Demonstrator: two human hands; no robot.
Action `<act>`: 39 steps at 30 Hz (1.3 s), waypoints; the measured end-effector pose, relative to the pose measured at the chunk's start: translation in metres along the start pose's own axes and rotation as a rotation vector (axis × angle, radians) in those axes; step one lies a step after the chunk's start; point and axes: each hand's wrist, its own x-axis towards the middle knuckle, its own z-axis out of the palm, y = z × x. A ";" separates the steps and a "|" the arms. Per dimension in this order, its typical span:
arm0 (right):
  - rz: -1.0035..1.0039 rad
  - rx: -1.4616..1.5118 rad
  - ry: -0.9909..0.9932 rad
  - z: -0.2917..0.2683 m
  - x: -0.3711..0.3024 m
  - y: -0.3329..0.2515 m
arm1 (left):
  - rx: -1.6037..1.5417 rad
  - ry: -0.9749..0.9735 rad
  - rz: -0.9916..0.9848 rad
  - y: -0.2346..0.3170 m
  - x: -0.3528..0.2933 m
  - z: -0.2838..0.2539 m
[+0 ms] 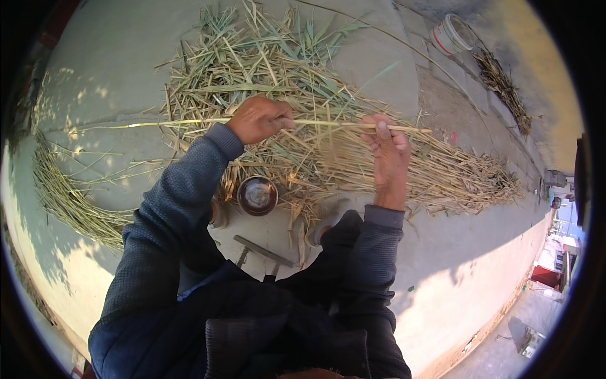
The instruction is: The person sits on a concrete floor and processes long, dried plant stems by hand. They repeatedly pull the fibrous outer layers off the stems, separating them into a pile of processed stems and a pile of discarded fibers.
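One long, pale yellow-green reed stalk [331, 123] stretches crosswise in front of me, above a heap of loose stalks and leaves. My left hand [257, 120] is closed around it near the middle, its knuckles up. Farther right, my right hand [390, 151] pinches the same stalk between thumb and fingers close to its right end. The thin left end of the stalk reaches out past my left sleeve. Beneath both hands spreads the reed heap [252, 76], dry straw-coloured with some green leaves.
Between my feet stands a dark round bowl [257, 196], near a T-shaped tool [263, 251]. A curved bundle of thin stripped stalks [69, 199] lies at left. At the far right are a white bucket [452, 35] and a dark bundle of dry stalks [503, 91].
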 end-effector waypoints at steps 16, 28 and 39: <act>-0.034 -0.035 0.283 0.020 0.002 0.005 | 0.032 0.179 0.068 0.029 0.008 0.014; 0.048 0.138 0.115 0.042 -0.011 0.009 | -0.068 0.275 -0.063 0.065 0.015 0.006; -0.036 0.238 -0.082 0.035 -0.012 0.007 | -0.406 0.100 -0.225 0.066 0.018 -0.027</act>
